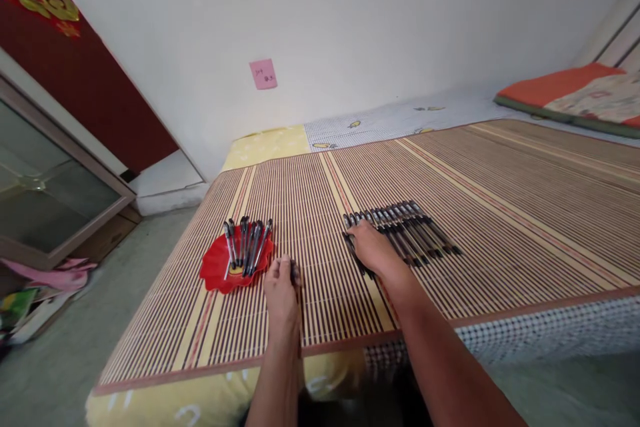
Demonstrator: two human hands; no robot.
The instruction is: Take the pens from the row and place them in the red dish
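Observation:
My right hand (pixel 370 247) is closed at the left end of a row of black pens (pixel 407 233), its fingers gripping the leftmost pen (pixel 354 255) on the bamboo mat (pixel 320 207). The row's pens lie side by side, slanting, with clear barrels and dark caps. Further left, my left hand (pixel 281 290) is closed around a dark object, seemingly a pen (pixel 293 271); most of it is hidden by the fingers. Just beyond that hand, a red scalloped plate (pixel 213 267) holds several more pens (pixel 249 243), their ends resting over its far rim.
The mat covers a bed with yellow and checked bedding (pixel 270 140). Folded orange and floral bedding (pixel 565 93) lies at the far right. A pink note (pixel 263 74) is stuck to the white wall. A glass-panelled frame (pixel 45 180) leans at left, above items on the floor.

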